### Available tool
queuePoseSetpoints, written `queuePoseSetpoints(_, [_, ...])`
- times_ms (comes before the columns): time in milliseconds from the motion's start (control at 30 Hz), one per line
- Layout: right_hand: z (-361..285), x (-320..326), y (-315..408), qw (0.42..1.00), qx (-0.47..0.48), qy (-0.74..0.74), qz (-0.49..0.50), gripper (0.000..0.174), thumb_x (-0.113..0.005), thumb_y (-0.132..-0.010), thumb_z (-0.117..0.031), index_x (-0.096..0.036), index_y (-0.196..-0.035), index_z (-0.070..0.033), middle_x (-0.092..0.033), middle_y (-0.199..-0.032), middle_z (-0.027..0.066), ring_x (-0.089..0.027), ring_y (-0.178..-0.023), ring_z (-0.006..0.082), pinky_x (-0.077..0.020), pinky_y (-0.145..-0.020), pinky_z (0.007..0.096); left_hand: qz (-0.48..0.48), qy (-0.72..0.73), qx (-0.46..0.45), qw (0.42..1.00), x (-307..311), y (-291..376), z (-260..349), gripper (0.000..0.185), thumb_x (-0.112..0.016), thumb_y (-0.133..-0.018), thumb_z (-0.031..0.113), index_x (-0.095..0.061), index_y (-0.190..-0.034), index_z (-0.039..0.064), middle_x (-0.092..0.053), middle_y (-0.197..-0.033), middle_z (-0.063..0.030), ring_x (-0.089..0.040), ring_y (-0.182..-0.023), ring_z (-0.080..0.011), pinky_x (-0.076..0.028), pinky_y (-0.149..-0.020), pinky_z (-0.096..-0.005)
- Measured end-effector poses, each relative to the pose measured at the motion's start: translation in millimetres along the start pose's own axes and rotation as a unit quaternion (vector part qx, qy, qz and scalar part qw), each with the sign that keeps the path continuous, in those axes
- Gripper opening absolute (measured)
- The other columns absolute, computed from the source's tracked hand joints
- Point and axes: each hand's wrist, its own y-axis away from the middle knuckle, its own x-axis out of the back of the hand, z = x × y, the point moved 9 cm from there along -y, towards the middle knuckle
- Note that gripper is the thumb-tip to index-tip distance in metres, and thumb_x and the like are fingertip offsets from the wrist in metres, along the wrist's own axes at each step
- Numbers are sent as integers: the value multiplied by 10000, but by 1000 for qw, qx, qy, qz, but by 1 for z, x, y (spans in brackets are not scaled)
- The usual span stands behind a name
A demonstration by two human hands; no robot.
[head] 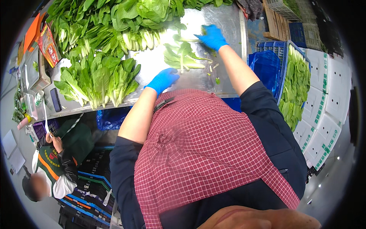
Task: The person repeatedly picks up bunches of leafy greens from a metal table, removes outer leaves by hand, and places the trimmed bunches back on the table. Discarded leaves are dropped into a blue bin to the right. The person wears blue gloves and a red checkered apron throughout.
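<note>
My left hand (163, 81), in a blue glove, hovers over or rests on the steel table (154, 61) close to its front edge, its fingers loosely bent with nothing seen in them. To the right and farther off, my right hand (212, 37), also gloved in blue, is at the end of a pale stalk (190, 39). A bit of green shows by its fingers; whether it grips anything is unclear. Between the hands lie loose leafy greens (183, 57) with pale stems. Left of my left hand stands a bunch of leafy greens (100, 78).
A large heap of greens (137, 17) covers the table's far left. Trimmed scraps (217, 80) lie at right. Beside the table stand a blue crate (281, 71) of greens and white cartons (317, 106). A phone (55, 99) lies at left; another person (51, 160) stands below it.
</note>
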Motion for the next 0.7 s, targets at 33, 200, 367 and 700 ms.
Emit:
queuePoseSetpoints(33, [-30, -16, 9, 997, 37, 14, -68, 780, -688, -775, -609, -568, -1347, -92, -535, -1314, 236, -537, -1191, 430, -478, -1001, 496, 2, 10, -2, 1000, -1, -1, 5, 470, -619, -941, 244, -569, -1341, 4, -685, -1021, -86, -619, -851, -142, -516, -756, -287])
queuePoseSetpoints(200, [-100, -45, 77, 978, 174, 59, -98, 653, -745, -745, -543, -616, -1293, -212, -604, -1200, 127, -606, -1084, 345, -521, -904, 460, 23, -51, -123, 991, -1, -9, 43, 510, -556, -942, 181, -511, -1435, 57, -680, -1016, -99, -615, -843, -154, -521, -785, -297])
queuePoseSetpoints(367, [-59, -89, 89, 988, 91, -100, -69, 436, -715, -825, -344, -668, -1234, -199, -615, -1073, 87, -603, -1014, 332, -527, -837, 466, 72, -168, -142, 973, -2, 1, 46, 448, -565, -942, 147, -575, -1382, 58, -693, -979, -77, -609, -803, -138, -515, -755, -272])
queuePoseSetpoints(700, [52, 1, 109, 779, -82, -621, 27, 368, -705, -876, -109, -647, -1220, 8, -697, -1045, 117, -655, -888, 192, -540, -780, 312, 177, 122, -88, 973, 46, 66, -43, 335, -572, -966, 144, -651, -1273, 38, -699, -959, -49, -604, -790, -99, -502, -711, -231])
